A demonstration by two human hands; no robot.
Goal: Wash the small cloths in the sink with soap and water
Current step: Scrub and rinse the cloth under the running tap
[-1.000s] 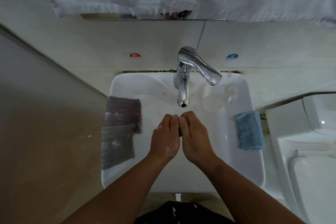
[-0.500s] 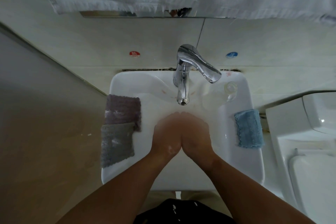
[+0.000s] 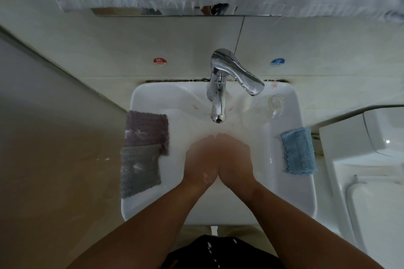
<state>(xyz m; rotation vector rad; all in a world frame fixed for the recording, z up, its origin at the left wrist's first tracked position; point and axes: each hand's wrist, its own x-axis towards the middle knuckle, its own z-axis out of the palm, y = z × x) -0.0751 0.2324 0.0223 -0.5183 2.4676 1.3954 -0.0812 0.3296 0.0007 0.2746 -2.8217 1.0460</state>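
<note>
Pale bathroom tiles back a white sink (image 3: 306, 181) under a chrome faucet (image 3: 218, 98). The left hand (image 3: 202, 159) and right hand (image 3: 235, 159) are pressed side by side below the spout, both blurred. I cannot tell whether either grip is wide, narrow or holding anything. A purple cloth (image 3: 146, 131) and a grey cloth (image 3: 140, 170) overlap on the left rim, and a blue cloth (image 3: 298, 150) lies on the right rim. All three look soft, limp and light, and will likely be slippery once soaped. I'd pinch one by an edge.
</note>
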